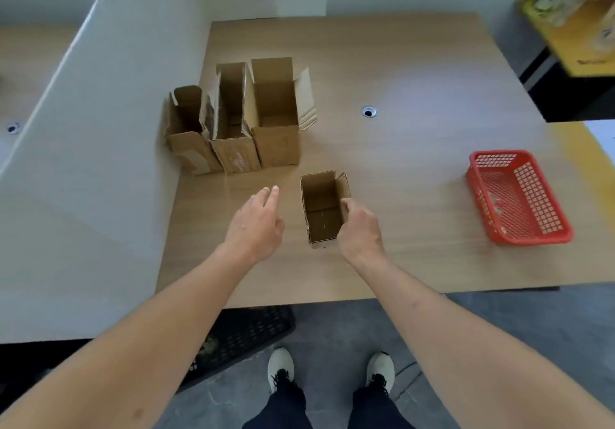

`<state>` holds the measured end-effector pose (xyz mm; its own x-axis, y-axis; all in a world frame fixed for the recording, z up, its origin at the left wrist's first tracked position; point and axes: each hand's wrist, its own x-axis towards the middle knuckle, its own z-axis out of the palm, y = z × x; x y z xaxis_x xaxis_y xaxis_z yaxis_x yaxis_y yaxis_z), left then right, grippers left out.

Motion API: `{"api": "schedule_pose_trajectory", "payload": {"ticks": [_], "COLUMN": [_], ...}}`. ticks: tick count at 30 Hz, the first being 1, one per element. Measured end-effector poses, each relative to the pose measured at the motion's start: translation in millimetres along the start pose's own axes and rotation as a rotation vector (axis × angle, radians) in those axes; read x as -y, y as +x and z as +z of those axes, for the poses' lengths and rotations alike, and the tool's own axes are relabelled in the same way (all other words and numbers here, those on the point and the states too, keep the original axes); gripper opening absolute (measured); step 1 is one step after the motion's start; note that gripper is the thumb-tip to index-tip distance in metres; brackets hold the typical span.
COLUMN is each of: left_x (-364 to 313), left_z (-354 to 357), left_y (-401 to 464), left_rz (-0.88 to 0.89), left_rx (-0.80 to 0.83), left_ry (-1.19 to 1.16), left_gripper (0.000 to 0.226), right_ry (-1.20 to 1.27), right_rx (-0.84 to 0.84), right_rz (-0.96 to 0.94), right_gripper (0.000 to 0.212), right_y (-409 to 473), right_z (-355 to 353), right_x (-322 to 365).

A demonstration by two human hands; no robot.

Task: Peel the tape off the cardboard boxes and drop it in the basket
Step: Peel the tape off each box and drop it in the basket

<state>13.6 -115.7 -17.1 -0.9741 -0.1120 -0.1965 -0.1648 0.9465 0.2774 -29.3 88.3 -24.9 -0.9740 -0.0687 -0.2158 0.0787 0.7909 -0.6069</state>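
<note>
Head view: the right hand grips the right wall of a small open cardboard box, thumb inside, fingers outside. The left hand hovers just left of it, fingers straight and relaxed, holding nothing. The box stands upright on the wooden table, mouth up.

Judgement on the step: steady the small box with the right hand, then bring the left in to find a tape edge; lifting a corner with a fingernail and pulling low along the cardboard should keep the strip whole. No tape can be made out on this box; a pale seam runs along its floor.

Three taller open boxes stand in a row beyond, against the white partition. The red basket sits well apart to the right, with clear scraps in it.

Printing shows on the front flaps of two tall boxes, too blurred to read.
</note>
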Motion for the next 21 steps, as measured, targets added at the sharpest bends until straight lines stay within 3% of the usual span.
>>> {"api": "schedule_pose_trajectory", "payload": {"ticks": [13,18,21], "left_x": [-184.3,-223.9,-236.4], "left_z": [49.1,62.4,72.3], "left_y": [33.9,53.7,71.5], "left_rz": [-0.011,0.048,0.137], "left_rx": [0.088,0.108,0.086], "left_ry": [0.005,-0.081,-0.104], "left_gripper": [0.06,0.069,0.06], "right_ry": [-0.013,-0.015,-0.015], "right_rx": [0.006,0.048,0.074], "right_rz": [-0.01,0.01,0.012], "right_gripper": [0.062,0.059,0.059], "right_y": [37.5,51.3,64.8], "right_z": [-115.8,-135.4,-135.3], "right_x": [-144.3,-178.7,-187.1]}}
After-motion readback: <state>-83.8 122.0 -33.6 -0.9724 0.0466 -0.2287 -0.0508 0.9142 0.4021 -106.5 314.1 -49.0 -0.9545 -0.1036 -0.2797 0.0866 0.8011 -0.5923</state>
